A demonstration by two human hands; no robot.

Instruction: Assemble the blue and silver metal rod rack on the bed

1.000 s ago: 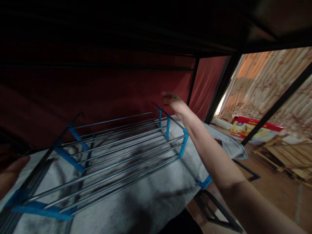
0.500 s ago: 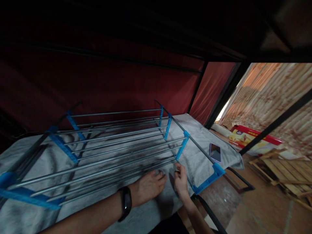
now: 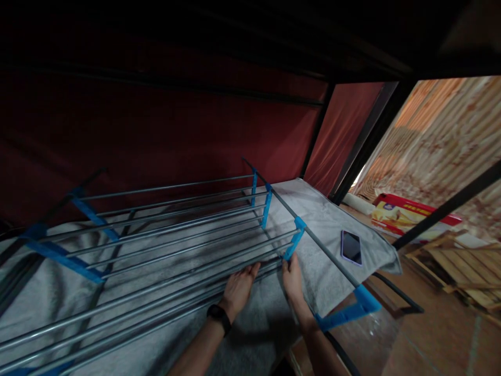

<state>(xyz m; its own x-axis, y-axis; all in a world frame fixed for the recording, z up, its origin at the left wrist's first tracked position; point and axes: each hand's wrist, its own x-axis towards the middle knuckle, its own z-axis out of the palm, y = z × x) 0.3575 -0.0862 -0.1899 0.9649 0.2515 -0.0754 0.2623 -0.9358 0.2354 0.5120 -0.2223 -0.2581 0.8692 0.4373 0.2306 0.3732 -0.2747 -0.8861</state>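
Note:
A metal rack (image 3: 164, 235) of long grey rods joined by blue plastic brackets lies across a grey cloth (image 3: 324, 219). My left hand (image 3: 239, 284), with a black band on its wrist, reaches up to the lower rods, fingers stretched along them. My right hand (image 3: 291, 274) sits just beside it, fingers curled at the end of the rods below a blue bracket (image 3: 294, 244). What the right fingers pinch is hard to make out in the dim light.
A phone (image 3: 351, 246) lies face up on the cloth to the right. Dark red fabric (image 3: 156, 136) and black frame bars close in behind and above. On the floor at right are a red box (image 3: 407, 214) and wooden pallets (image 3: 457, 258).
One second ago my right arm reached up toward the red fabric. Both hands have since come down to the rack's near rods by the blue bracket, and the view has shifted slightly.

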